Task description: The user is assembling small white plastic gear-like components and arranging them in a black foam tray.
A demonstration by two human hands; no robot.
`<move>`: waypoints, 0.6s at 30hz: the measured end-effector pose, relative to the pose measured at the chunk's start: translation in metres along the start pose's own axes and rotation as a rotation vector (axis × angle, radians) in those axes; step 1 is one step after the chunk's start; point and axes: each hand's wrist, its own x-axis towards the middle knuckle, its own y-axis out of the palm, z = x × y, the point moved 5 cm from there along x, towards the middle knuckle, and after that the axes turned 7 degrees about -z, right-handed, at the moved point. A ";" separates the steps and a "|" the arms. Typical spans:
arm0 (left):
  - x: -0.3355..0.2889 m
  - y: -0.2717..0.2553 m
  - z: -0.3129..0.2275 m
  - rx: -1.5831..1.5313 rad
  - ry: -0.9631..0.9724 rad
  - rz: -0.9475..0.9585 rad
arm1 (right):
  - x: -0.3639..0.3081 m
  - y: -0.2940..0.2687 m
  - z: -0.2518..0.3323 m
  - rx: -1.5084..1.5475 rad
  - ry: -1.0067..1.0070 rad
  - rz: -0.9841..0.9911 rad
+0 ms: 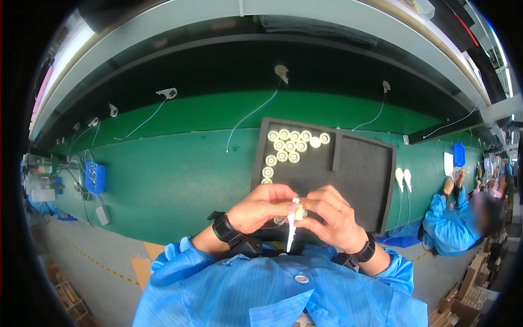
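Curled left hand (263, 208) beside curled right hand (333, 218)

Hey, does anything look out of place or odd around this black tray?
One thing, perhaps: near the right end of the top group in the black tray, one pale disc shows a plainer face than the ringed pieces beside it. It may be flipped.

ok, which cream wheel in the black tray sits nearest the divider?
The rightmost cream wheel, ending the far row; every other wheel in the black tray lies further left of the divider.
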 end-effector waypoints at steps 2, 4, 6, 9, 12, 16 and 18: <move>-0.001 -0.002 0.002 -0.024 -0.018 0.013 | -0.001 0.002 0.001 -0.008 -0.027 -0.015; -0.003 0.000 0.001 -0.028 -0.018 -0.029 | -0.002 0.004 0.001 -0.048 -0.018 -0.022; -0.003 0.003 0.004 -0.028 -0.015 -0.068 | -0.005 0.010 -0.003 -0.076 -0.024 -0.040; -0.003 0.009 0.004 0.102 0.060 -0.090 | -0.005 0.017 -0.003 -0.136 -0.016 -0.086; -0.003 0.007 0.000 0.458 0.265 -0.222 | -0.006 0.025 -0.003 -0.197 0.019 -0.098; -0.006 0.011 -0.004 0.646 0.284 -0.311 | -0.008 0.029 -0.002 -0.203 0.034 -0.186; -0.008 0.014 -0.008 0.660 0.338 -0.323 | -0.008 0.028 -0.001 -0.205 0.029 -0.215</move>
